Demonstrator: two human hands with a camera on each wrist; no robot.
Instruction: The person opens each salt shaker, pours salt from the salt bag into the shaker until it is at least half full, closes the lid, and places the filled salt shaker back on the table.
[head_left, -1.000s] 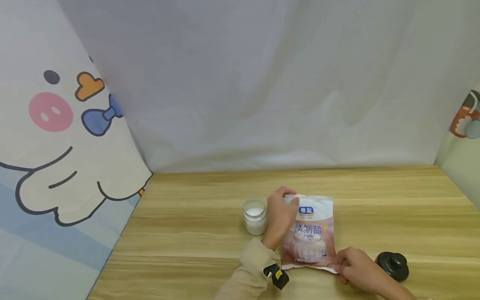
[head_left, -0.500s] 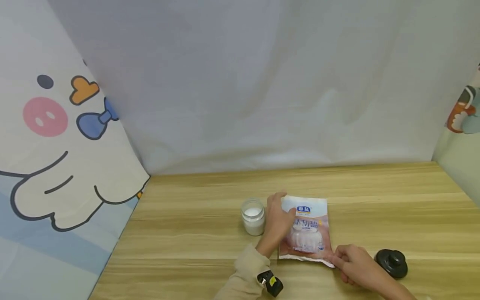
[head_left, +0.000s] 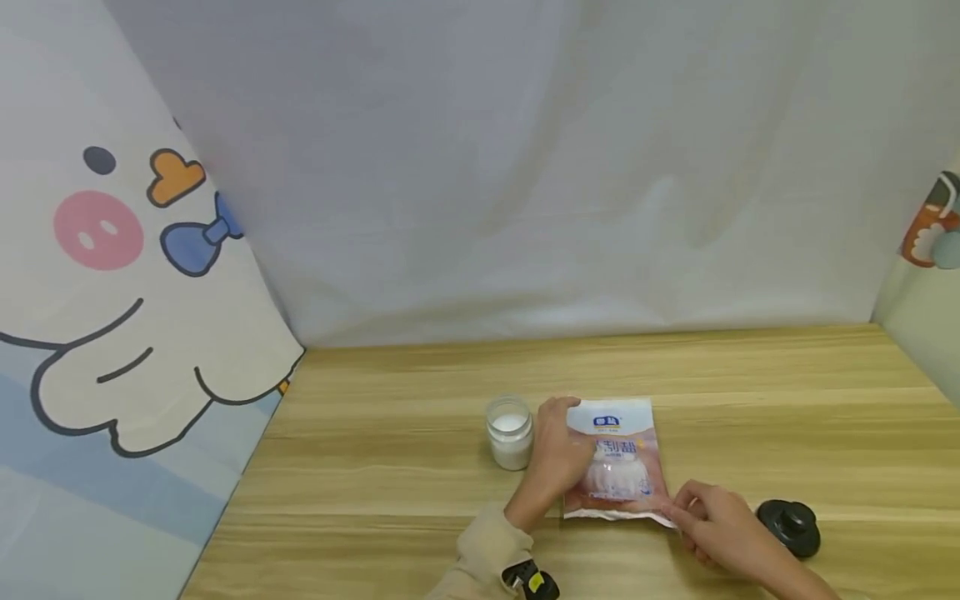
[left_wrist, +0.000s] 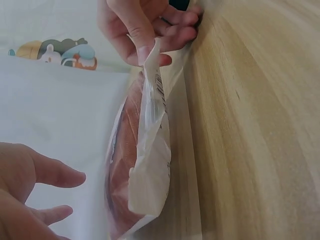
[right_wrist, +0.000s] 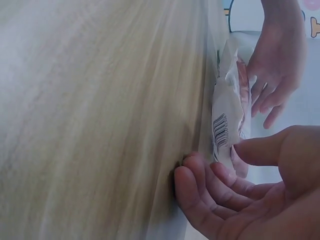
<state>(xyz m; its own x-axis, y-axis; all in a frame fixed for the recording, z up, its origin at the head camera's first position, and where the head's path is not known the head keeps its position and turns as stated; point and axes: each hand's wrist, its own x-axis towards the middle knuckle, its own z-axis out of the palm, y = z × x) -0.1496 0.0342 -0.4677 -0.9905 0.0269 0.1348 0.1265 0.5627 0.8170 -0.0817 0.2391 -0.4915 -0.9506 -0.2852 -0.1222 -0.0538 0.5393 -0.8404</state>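
A salt bag (head_left: 618, 479), white at the top and pinkish brown below, lies flat with its printed front up. My right hand (head_left: 720, 525) pinches its near right corner between thumb and forefinger; in the right wrist view that thumb (right_wrist: 260, 150) presses beside the barcode. My left hand (head_left: 557, 454) is at the bag's left side, its fingers loosely spread. The left wrist view shows that hand's thumb and fingertips (left_wrist: 65, 175) apart from each other, and the bag's crumpled white near edge (left_wrist: 150, 185) sticking up. Left of the left hand stands a lidless glass jar (head_left: 512, 442) of white powder.
A round black lid with a knob (head_left: 791, 527) lies on the wooden table (head_left: 375, 500), just right of the right hand. A pale cloth (head_left: 525, 208) hangs behind the table. A cartoon-printed sheet (head_left: 97, 358) borders the left side.
My left hand has slid down along the bag's left side, its thumb moving off the top edge toward the middle. The right hand keeps its pinch on the corner.
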